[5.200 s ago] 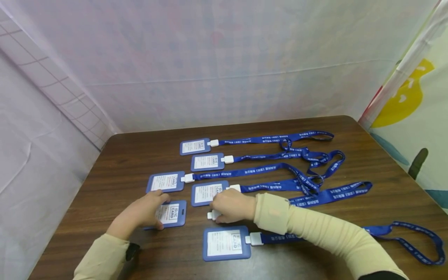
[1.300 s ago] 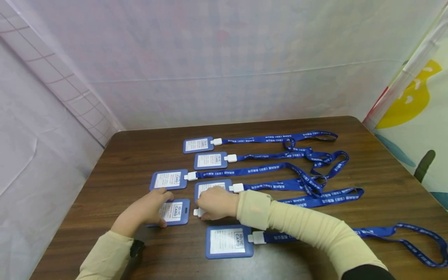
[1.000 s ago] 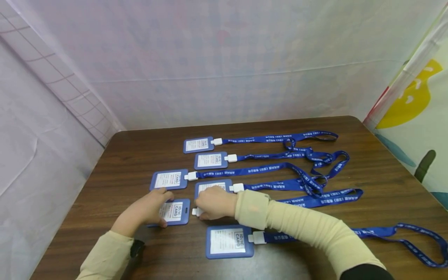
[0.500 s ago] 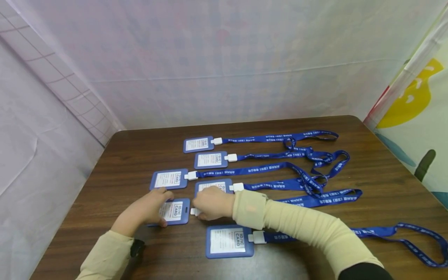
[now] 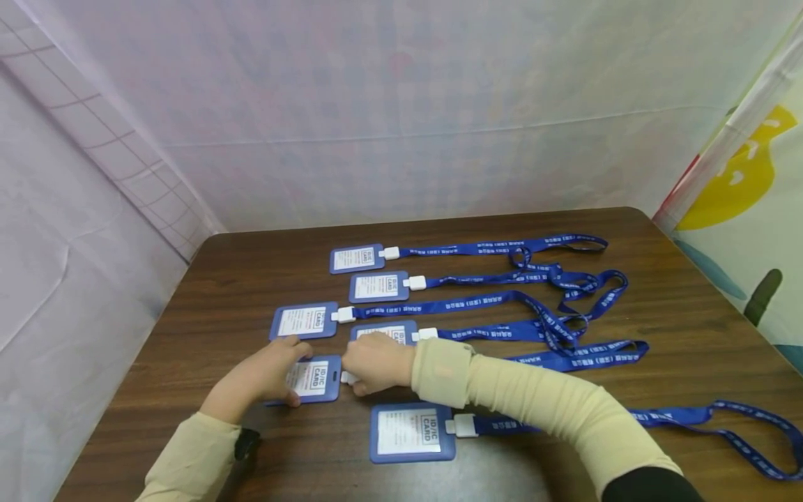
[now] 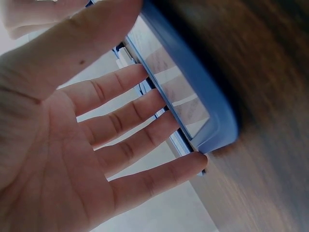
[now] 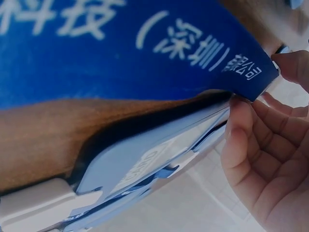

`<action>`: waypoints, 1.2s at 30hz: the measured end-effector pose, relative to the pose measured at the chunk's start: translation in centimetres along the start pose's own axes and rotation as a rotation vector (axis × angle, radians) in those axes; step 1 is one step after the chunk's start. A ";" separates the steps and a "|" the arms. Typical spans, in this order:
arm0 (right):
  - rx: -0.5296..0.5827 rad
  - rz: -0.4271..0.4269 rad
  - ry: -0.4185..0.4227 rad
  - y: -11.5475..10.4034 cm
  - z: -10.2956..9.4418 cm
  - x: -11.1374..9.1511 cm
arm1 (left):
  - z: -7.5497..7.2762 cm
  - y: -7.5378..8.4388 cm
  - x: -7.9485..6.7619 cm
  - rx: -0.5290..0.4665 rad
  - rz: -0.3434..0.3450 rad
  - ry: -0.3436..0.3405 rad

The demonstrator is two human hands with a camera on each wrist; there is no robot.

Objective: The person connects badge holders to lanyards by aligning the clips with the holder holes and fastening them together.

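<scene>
In the head view my left hand [image 5: 263, 373] holds a blue-framed badge holder [image 5: 314, 378] on the table, thumb at the near edge and fingers at the far edge. The left wrist view shows those fingertips against its blue rim [image 6: 219, 128]. My right hand [image 5: 379, 362] pinches the clip end of a blue lanyard [image 5: 590, 357]; its white tip [image 5: 346, 377] pokes out beside the badge holder's slot. Whether tip and slot touch is unclear. White lettering runs along the strap [image 7: 120, 53] in the right wrist view. Most of the clip is hidden by my fingers.
Three badge holders with lanyards lie beyond my hands: the back one [image 5: 357, 259], a second [image 5: 379, 286] and a left one [image 5: 304, 321]. Another [image 5: 364, 331] is partly behind my right hand. A larger-looking one [image 5: 412, 433] lies nearer on the brown table [image 5: 301, 460].
My right hand has moved left with the lanyard's clip, bringing the white tip up to the badge holder's slotted end. The strap's far loop slid left too. My left hand keeps its hold.
</scene>
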State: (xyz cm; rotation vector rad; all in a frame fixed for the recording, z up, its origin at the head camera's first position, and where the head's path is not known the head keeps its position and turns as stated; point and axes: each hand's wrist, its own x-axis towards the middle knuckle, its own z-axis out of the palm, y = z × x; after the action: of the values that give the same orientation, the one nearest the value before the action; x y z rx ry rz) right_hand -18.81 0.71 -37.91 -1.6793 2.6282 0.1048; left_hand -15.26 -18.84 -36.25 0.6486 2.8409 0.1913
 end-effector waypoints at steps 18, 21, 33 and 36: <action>-0.028 -0.037 -0.008 -0.2 0.0 0.4 | 0.0 0.2 0.0 0.021 0.027 0.019; -0.034 -0.056 0.006 -0.2 -0.1 0.3 | 0.1 0.3 0.1 0.042 0.042 0.026; -0.078 -0.106 0.046 -0.5 0.4 0.3 | 0.3 0.4 0.0 0.076 0.050 0.035; -0.088 -0.106 0.040 -0.4 0.6 0.3 | 0.2 0.5 0.1 0.080 0.055 0.024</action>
State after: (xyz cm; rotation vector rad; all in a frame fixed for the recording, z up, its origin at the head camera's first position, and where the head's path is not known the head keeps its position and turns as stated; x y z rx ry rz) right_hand -18.56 0.26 -38.53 -1.8632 2.5919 0.1892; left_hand -15.11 -18.32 -36.35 0.7464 2.8682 0.0956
